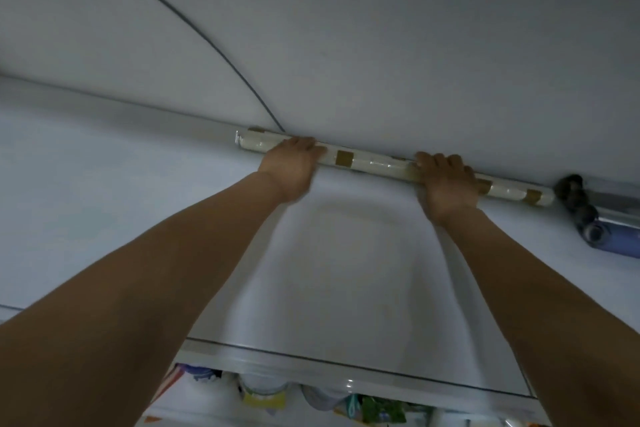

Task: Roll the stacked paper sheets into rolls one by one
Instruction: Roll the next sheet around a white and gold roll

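A long cream-white paper roll (pixel 377 166) with several brown tape patches lies along the far edge of the white table, against the wall. My left hand (pixel 292 163) lies over the roll near its left end, fingers curled over the top. My right hand (pixel 446 184) lies over it right of the middle in the same way. A white paper sheet (pixel 332 270) spreads from the roll toward me, slightly bulged between my arms. The parts of the roll under both hands are hidden.
A dark cable (pixel 194 28) runs down the wall to the roll's left end. At the far right lie a dark lumpy object (pixel 573 194) and a blue roll (pixel 609 236). Coloured clutter (pixel 311 399) shows below the table's front edge (pixel 346 362).
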